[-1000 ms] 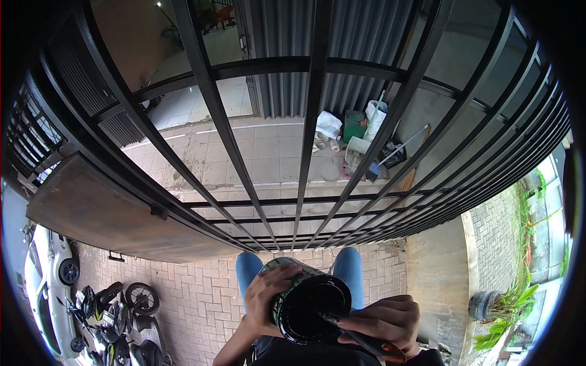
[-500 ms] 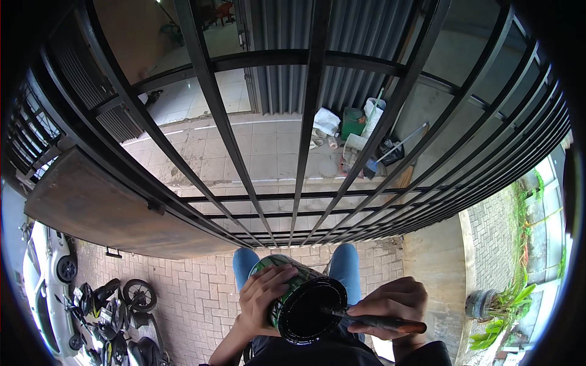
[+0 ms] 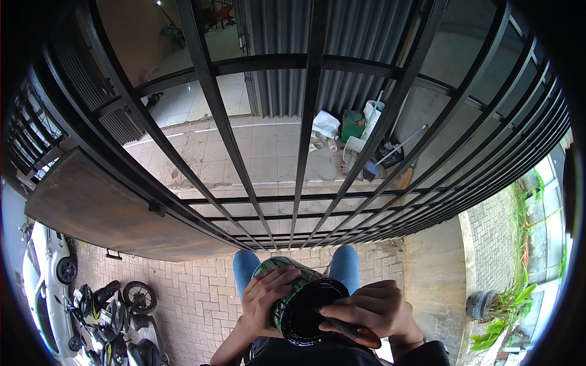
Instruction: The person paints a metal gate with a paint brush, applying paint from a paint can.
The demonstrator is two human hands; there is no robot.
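A tall black barred fence (image 3: 315, 36) curves across the upper view beyond brick-patterned paving (image 3: 195, 293), with a cluster of motorcycles (image 3: 113, 320) at the left. Near two knees (image 3: 345, 268) in blue jeans, a green-patterned can (image 3: 292, 293) with a black-smeared rim is tilted, its dark mouth toward the wearer, the left hand's (image 3: 265, 299) grip wrapped around its side. At that mouth, the right hand (image 3: 375, 308) holds a slim brush (image 3: 349, 331) in a narrow, pinching grip, the dark handle slanting down to an orange-brown end, its tip hidden.
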